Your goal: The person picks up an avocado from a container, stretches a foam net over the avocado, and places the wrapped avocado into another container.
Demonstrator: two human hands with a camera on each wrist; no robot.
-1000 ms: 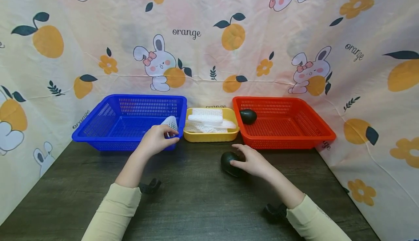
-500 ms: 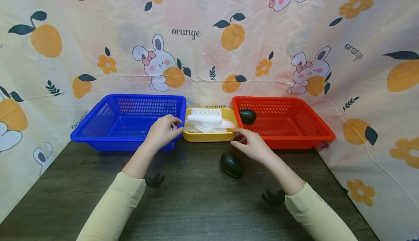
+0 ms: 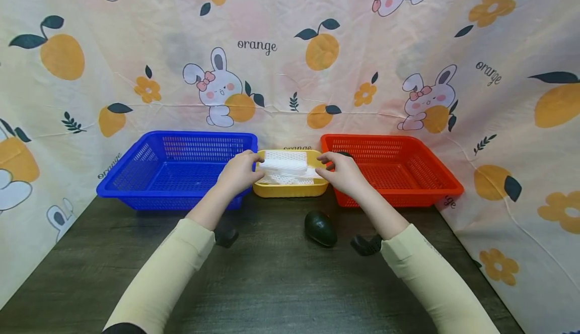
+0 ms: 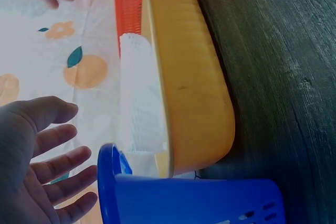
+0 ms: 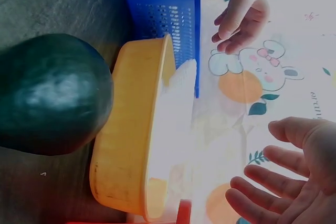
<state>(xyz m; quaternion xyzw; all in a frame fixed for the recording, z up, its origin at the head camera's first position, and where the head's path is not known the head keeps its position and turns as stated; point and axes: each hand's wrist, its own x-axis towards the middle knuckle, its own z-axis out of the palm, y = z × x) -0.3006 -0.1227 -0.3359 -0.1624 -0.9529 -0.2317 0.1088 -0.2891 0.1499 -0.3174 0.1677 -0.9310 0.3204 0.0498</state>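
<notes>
Both hands hover at the two ends of a small yellow basket (image 3: 290, 191), which holds several white foam mesh sleeves (image 3: 284, 165). My left hand (image 3: 239, 174) is at its left end, over the corner of the blue basket; in the left wrist view the fingers are spread and hold nothing. At the right end is my right hand (image 3: 345, 175), its fingers loosely extended and bare in the right wrist view (image 5: 294, 177). A dark green avocado (image 3: 320, 228) lies on the table in front of the yellow basket. Another avocado (image 3: 345, 153) shows as a sliver behind the right hand.
A blue basket (image 3: 172, 193) stands on the left and a red basket (image 3: 399, 192) on the right, flanking the yellow one. The dark wood table (image 3: 281, 283) spreads in front. Behind everything hangs a printed cloth (image 3: 281, 87).
My right hand has left the avocado on the table and moved up to the yellow basket. The left hand has moved right and away from a mesh sleeve in the blue basket.
</notes>
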